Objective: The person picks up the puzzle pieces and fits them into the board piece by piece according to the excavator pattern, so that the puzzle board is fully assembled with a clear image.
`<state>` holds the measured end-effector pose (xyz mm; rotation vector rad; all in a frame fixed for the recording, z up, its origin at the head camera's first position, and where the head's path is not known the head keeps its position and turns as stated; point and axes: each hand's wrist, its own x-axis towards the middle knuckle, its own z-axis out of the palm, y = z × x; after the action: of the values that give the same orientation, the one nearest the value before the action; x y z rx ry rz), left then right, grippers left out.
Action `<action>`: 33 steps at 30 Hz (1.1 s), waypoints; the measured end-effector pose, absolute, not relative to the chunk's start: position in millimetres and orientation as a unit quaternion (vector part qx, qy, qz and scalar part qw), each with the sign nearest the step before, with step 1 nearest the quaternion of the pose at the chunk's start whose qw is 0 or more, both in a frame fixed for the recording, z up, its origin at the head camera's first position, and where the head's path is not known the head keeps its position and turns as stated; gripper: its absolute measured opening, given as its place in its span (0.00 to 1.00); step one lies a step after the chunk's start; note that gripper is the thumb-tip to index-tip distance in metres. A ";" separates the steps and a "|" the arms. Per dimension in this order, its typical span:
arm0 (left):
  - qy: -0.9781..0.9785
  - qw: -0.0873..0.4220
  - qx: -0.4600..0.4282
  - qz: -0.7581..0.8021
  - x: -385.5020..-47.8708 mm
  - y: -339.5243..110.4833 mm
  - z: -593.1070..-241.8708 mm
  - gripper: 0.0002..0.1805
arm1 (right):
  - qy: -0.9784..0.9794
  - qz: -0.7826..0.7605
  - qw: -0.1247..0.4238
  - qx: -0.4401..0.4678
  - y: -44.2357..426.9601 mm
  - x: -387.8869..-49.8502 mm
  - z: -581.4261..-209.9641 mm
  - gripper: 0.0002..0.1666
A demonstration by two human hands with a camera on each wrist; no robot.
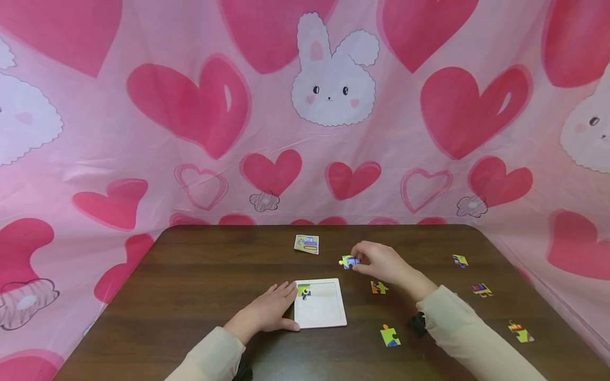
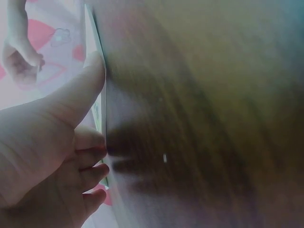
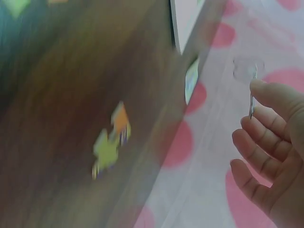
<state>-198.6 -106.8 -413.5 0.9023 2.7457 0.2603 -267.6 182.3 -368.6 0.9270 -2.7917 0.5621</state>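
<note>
In the head view, your right hand [image 1: 383,262] pinches a puzzle piece [image 1: 347,260] just right of the middle. It looks light, thin and stiff. Its knobs might bend, so hold the flat edges. Your left hand [image 1: 268,310] rests, unfolded, against the white tray [image 1: 324,313] at lower middle. In the left wrist view, that hand touches the tray's edge at left. In the right wrist view, the piece shows edge-on at right, in your pinch.
</note>
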 end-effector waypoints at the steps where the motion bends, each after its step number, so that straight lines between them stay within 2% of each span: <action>1: 0.939 0.120 0.309 0.090 -198.7 -106.9 -413.5 0.45 | -0.928 0.184 0.073 0.314 177.6 -266.0 -370.4 0.14; 13: 0.942 0.120 0.305 0.075 -199.2 -106.9 -413.9 0.45 | -0.912 0.144 0.065 0.380 133.5 -252.0 -391.5 0.12; 24: 0.942 0.126 0.301 0.079 -197.2 -105.9 -409.5 0.45 | -0.911 0.128 0.057 0.388 112.5 -252.5 -411.1 0.11; 33: 0.942 0.132 0.297 0.082 -197.3 -105.1 -408.1 0.45 | -0.917 0.121 0.040 0.379 105.9 -255.4 -412.4 0.11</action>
<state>-197.3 -105.1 -408.1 0.8624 2.7347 0.2384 -255.4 105.9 -412.4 1.1615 -2.8085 0.3702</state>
